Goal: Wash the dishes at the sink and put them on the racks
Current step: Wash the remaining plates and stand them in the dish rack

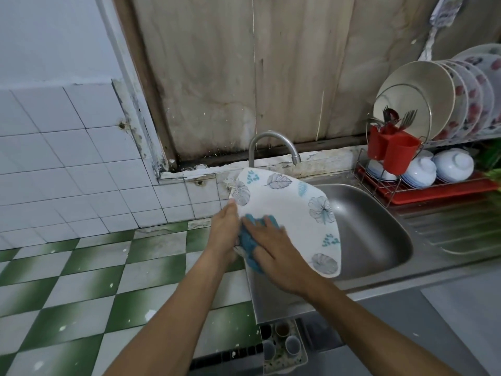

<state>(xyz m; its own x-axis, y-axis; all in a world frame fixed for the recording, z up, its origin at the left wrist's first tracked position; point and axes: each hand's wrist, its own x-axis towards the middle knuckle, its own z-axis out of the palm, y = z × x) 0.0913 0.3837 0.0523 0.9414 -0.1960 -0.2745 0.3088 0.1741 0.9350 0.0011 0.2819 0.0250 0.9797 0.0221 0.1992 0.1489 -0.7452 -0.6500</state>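
Note:
A white plate (pixel 292 213) printed with grey and blue leaves is held tilted over the left side of the steel sink (pixel 374 229). My left hand (pixel 223 234) grips the plate's left rim, thumb on the face. My right hand (pixel 273 253) presses a blue sponge cloth (pixel 248 237) flat against the plate's lower left face, fingers spread. The tap (pixel 273 147) curves just above the plate's top edge; no water shows.
A wire dish rack (pixel 423 183) on a red tray stands right of the sink, with upright plates (pixel 444 101), upturned bowls (pixel 433 166) and a red cutlery holder (pixel 390 150). The steel drainboard (pixel 458 229) lies at right. Small cups (pixel 282 340) sit on the floor below.

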